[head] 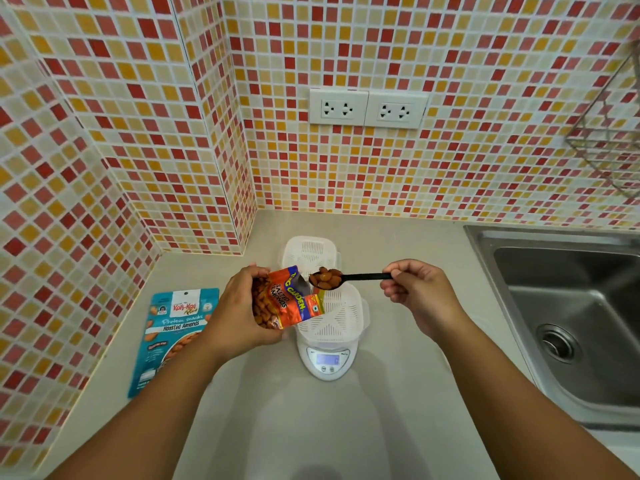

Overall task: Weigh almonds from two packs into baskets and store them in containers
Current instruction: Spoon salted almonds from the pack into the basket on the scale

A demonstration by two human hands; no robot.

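Observation:
My left hand grips an opened orange pack of salted almonds, tilted with its mouth toward the right. My right hand pinches the handle of a black spoon whose bowl is heaped with almonds, held just outside the pack's mouth and above a white basket. That basket sits on a white digital scale with a lit display. A second white basket stands behind it. A blue pack of roasted almonds lies flat on the counter to the left.
A steel sink is set into the counter on the right. Tiled walls close the back and left, with two white sockets on the back wall. A wire rack hangs at the upper right.

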